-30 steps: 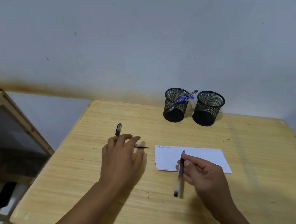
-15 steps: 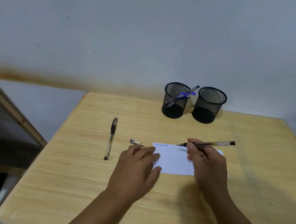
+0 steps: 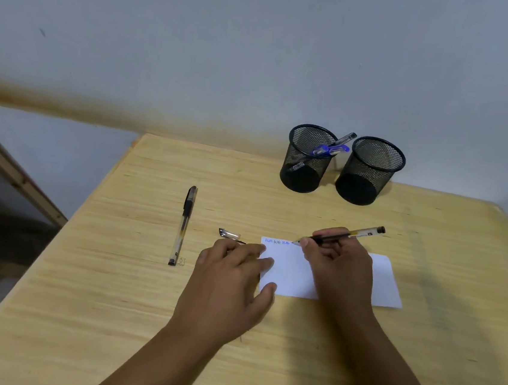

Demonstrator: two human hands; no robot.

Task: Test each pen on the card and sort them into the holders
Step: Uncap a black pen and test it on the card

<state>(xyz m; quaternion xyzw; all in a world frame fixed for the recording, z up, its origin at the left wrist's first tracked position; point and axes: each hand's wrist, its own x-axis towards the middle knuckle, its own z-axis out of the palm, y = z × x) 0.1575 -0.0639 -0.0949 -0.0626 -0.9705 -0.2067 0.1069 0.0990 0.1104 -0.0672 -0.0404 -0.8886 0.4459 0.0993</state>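
A white card (image 3: pixel 291 274) lies on the wooden table (image 3: pixel 418 350), with small blue scribbles along its top left edge. My right hand (image 3: pixel 339 264) grips an uncapped black pen (image 3: pixel 355 234), its tip touching the card just right of the scribbles. My left hand (image 3: pixel 231 277) lies flat, fingers and thumb pressing the card's left edge. A loose pen cap (image 3: pixel 229 234) sits just beyond my left fingers. Another black capped pen (image 3: pixel 184 225) lies on the table to the left. Two black mesh holders stand at the back: the left holder (image 3: pixel 307 160) contains a blue pen (image 3: pixel 329 148), the right holder (image 3: pixel 369 173) looks empty.
A grey wall rises directly behind the table. A wooden-framed object (image 3: pixel 13 173) stands off the table's left side, with dark items on the floor below it.
My right hand turned the pen from lengthwise to writing position and brought its tip down on the card. My left hand slid right from near the cap onto the card's left edge.
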